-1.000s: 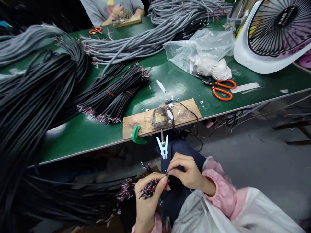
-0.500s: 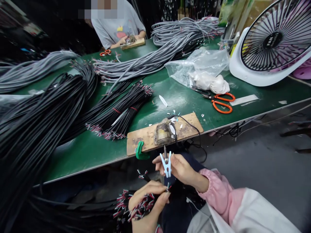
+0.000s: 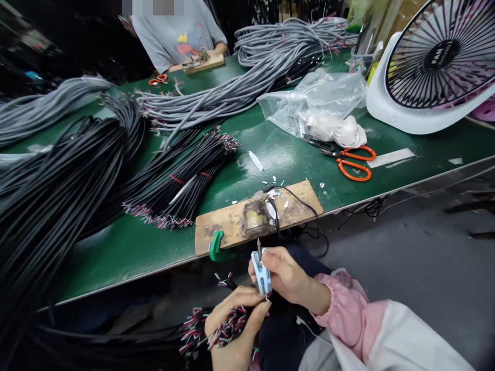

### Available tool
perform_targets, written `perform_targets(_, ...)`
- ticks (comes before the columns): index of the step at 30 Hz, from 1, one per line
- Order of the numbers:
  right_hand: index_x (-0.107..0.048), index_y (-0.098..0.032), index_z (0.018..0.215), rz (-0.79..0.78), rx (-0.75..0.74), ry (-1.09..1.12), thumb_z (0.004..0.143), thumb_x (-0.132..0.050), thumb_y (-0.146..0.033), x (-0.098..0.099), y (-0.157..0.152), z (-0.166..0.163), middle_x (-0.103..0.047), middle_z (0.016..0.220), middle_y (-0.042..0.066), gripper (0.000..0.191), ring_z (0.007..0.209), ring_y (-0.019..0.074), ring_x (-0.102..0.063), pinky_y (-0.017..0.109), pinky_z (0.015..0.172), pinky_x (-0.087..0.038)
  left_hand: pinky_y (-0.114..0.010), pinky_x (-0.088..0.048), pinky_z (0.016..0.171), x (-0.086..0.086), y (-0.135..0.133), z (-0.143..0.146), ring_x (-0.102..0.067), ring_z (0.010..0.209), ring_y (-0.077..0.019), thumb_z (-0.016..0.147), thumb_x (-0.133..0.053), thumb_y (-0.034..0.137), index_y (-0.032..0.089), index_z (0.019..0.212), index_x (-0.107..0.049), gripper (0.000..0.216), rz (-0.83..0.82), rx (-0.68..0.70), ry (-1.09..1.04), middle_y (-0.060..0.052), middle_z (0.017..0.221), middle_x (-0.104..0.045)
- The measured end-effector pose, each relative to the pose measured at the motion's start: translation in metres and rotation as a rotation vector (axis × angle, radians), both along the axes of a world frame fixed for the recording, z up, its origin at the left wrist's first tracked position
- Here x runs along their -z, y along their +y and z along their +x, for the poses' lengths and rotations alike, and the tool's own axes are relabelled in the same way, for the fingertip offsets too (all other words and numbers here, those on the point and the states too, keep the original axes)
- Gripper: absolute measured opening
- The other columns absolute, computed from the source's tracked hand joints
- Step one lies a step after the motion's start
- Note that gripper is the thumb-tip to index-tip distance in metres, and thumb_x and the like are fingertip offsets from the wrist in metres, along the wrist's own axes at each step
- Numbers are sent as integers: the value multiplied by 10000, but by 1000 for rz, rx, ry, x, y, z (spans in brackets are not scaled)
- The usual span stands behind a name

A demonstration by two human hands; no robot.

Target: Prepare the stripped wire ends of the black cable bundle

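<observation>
My left hand (image 3: 235, 324) is closed around a bunch of black cables (image 3: 193, 330) whose stripped ends show red, white and teal wires. Its thumb and forefinger pinch the wire end of one cable. A light-blue clothespin-like clip (image 3: 263, 275) sits between the thumb and fingers of my right hand (image 3: 284, 270), its handles squeezed together. The jaws of the clip meet the pinched wire end; whether they grip it I cannot tell. Just above the clip, a thin metal tip (image 3: 259, 246) sticks out from the motor-like block (image 3: 255, 219) on the wooden board (image 3: 216, 226).
A green clamp (image 3: 216, 246) is at the board's edge. Black cable bundles (image 3: 77, 170) and grey cables (image 3: 216, 105) cover the green table's left and back. Orange-handled scissors (image 3: 353, 162), a plastic bag (image 3: 317, 95) and a white fan (image 3: 398, 111) lie right. A person (image 3: 178, 38) sits opposite.
My right hand has brought the clip down to the wire end at my left fingertips. The clip's handles, spread apart before, are now squeezed together. The view has shifted slightly.
</observation>
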State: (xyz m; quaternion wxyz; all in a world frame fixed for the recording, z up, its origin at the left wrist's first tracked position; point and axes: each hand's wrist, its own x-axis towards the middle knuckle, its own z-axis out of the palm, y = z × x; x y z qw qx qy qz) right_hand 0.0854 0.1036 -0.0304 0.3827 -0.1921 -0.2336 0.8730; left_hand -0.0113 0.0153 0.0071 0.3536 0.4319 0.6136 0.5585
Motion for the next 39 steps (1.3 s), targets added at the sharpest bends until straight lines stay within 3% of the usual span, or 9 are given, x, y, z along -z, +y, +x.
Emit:
perform_targets(8,-686,-101,704,13,-6,2,721,-787,-698,0,0,1,-555,593,-4,606,484,70,-451,186,449,-349,-223,-506,584,-3,1,0,-627,568,-139,767,-811,174,215,679,-763,109,-26,61,-30,24,621,-697)
perform_targets(19,-662,-114,673,11,-29,-8,699,-753,-766,1,-3,2,-540,587,-14,659,485,69,-443,192,452,-334,-225,-490,593,0,0,1,-616,579,-136,770,-804,157,213,694,-753,107,-21,37,-67,29,626,-681)
perform_targets(23,-653,-127,640,-33,-19,-37,739,-677,-806,11,-10,4,-552,565,-8,686,507,87,-474,205,497,-358,-223,-482,595,-1,-1,3,-607,581,-133,774,-797,150,211,684,-743,122,-23,23,-59,32,622,-667)
perform_targets(29,-689,-124,721,-51,23,-137,801,-697,-720,36,-24,19,-581,588,-7,601,513,82,-483,204,493,-296,-233,-474,569,1,-4,3,-611,572,-146,779,-797,170,206,691,-746,109,-44,55,-30,19,623,-674)
perform_targets(33,-717,-116,780,85,22,-240,863,-709,-596,39,-34,38,-581,616,-8,487,546,91,-481,220,527,-332,-248,-470,565,2,-13,3,-599,550,-153,804,-779,204,197,682,-727,132,-75,74,-23,12,599,-665)
perform_targets(39,-743,-128,873,418,-41,-274,904,-691,-509,21,-42,58,-658,759,38,386,652,132,-561,258,616,-437,-238,-440,527,6,-29,9,-553,488,-134,834,-757,265,189,662,-718,192,-142,65,-24,30,530,-605)
